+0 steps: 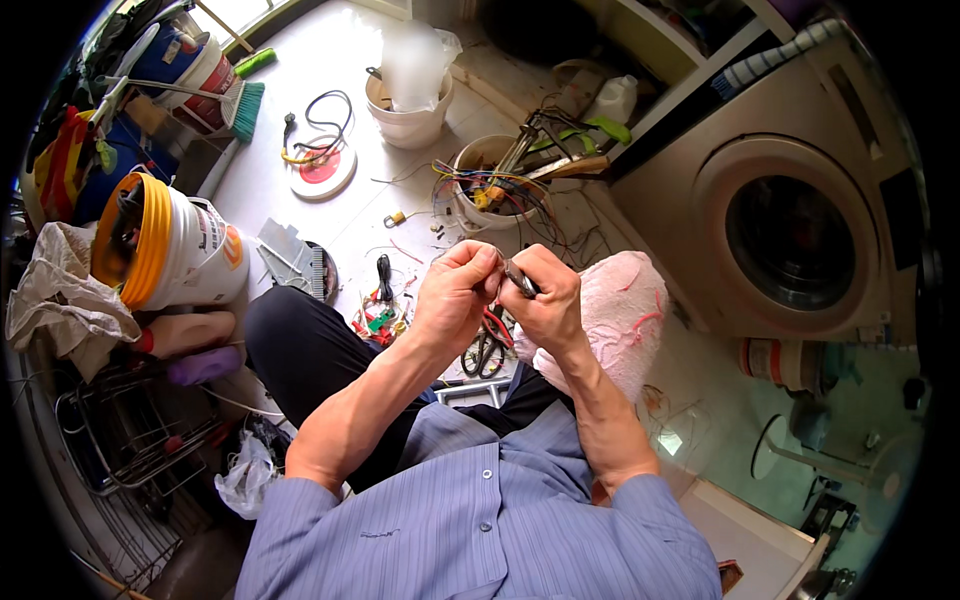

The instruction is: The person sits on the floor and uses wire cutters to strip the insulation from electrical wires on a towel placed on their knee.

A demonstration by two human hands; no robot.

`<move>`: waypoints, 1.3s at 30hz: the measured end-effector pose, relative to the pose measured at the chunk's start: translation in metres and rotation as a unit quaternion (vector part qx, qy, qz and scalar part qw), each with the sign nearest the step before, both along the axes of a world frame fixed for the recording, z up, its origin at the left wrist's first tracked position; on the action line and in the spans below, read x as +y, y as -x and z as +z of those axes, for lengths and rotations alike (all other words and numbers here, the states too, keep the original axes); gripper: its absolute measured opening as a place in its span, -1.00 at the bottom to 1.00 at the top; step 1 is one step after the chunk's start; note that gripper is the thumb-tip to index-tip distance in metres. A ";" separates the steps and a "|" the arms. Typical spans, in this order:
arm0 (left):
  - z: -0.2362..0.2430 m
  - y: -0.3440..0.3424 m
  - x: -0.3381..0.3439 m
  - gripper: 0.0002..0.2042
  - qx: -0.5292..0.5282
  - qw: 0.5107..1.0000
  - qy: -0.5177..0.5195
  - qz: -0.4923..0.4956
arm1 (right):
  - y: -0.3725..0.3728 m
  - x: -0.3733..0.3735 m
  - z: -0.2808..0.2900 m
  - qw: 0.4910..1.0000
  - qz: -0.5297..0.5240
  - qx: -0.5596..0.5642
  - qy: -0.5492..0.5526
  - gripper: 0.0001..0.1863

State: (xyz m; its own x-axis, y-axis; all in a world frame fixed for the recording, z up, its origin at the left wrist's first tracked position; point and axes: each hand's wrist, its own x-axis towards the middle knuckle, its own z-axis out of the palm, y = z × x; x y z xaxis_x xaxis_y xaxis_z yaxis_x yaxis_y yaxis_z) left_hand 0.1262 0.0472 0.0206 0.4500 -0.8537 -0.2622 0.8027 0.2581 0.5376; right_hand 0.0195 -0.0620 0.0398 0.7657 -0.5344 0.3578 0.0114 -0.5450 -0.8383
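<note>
Both my hands meet in front of my lap. My left hand (456,292) is closed in a pinch, and whatever lies between its fingertips is too small or hidden to name. My right hand (552,297) is wrapped round a short dark metal hand tool (520,280), whose tip points toward the left fingertips; its exact kind does not show. Over my right knee lies a pink towel (610,310) with bits of red wire on it. Below my hands, black-handled scissors (484,357) rest on the floor beside a red-handled tool (497,326).
A bucket (480,205) of tangled wires stands ahead, with a white bucket (408,125) behind it. Small electronic parts (380,320) and a coiled black cable (384,280) litter the floor. A washing machine (690,210) stands right, a yellow-rimmed bucket (205,255) left.
</note>
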 end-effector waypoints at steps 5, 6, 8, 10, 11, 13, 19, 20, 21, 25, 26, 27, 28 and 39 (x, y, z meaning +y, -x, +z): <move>-0.001 0.001 0.000 -0.87 -0.004 1.000 -0.010 0.016 | -0.001 0.003 -0.012 0.996 -0.019 0.013 -0.092 -0.97; 0.001 0.002 -0.001 -0.87 -0.001 1.000 -0.011 0.016 | -0.001 0.002 -0.013 0.994 -0.020 0.020 -0.103 -0.97; 0.002 0.002 -0.002 -0.86 -0.001 1.000 -0.011 0.013 | 0.001 0.001 -0.011 0.994 -0.016 0.028 -0.108 -0.96; 0.002 0.000 0.000 -0.85 -0.006 1.000 -0.011 0.006 | 0.001 0.000 -0.014 0.996 -0.020 0.031 -0.084 -0.95; 0.004 0.002 0.001 -0.85 -0.001 1.000 -0.013 0.008 | 0.001 -0.001 -0.015 0.997 -0.022 0.033 -0.072 -0.94; 0.009 0.002 0.002 -0.85 0.007 1.000 -0.016 0.014 | 0.000 0.001 -0.011 0.996 -0.023 0.040 -0.079 -0.94; 0.010 -0.012 0.007 -0.83 0.051 0.996 0.071 -0.026 | 0.008 -0.006 -0.003 0.931 0.046 0.090 -0.351 -0.90; 0.006 -0.013 0.007 -0.83 0.061 0.994 0.090 -0.026 | 0.010 -0.010 -0.001 0.920 0.063 0.104 -0.373 -0.88; 0.007 -0.015 0.007 -0.83 0.060 0.995 0.076 -0.017 | 0.011 -0.012 0.002 0.908 0.080 0.119 -0.393 -0.87; 0.020 -0.021 0.008 -0.81 0.051 0.997 0.052 0.004 | 0.016 -0.016 0.011 0.900 0.127 0.150 -0.389 -0.85; 0.021 -0.024 0.008 -0.81 0.047 0.997 0.056 0.003 | 0.020 -0.024 0.006 0.900 0.141 0.164 -0.377 -0.86; 0.023 -0.027 0.007 -0.81 0.043 0.997 0.060 0.005 | 0.021 -0.028 0.008 0.906 0.126 0.145 -0.377 -0.88; 0.025 -0.029 0.005 -0.81 0.038 0.998 0.045 0.019 | 0.022 -0.031 0.013 0.911 0.111 0.125 -0.377 -0.89; 0.024 -0.032 0.007 -0.87 -0.100 0.993 0.055 -0.007 | 0.024 -0.034 0.047 0.990 0.057 0.096 -0.089 -0.91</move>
State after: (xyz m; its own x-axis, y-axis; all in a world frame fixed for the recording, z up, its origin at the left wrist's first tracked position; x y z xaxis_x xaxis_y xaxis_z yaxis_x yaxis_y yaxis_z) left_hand 0.1582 0.0539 0.0443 0.4713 -0.8789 -0.0734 0.6863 0.3132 0.6564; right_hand -0.0043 -0.0964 0.0869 0.8694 -0.4823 0.1078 -0.1041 -0.3919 -0.9141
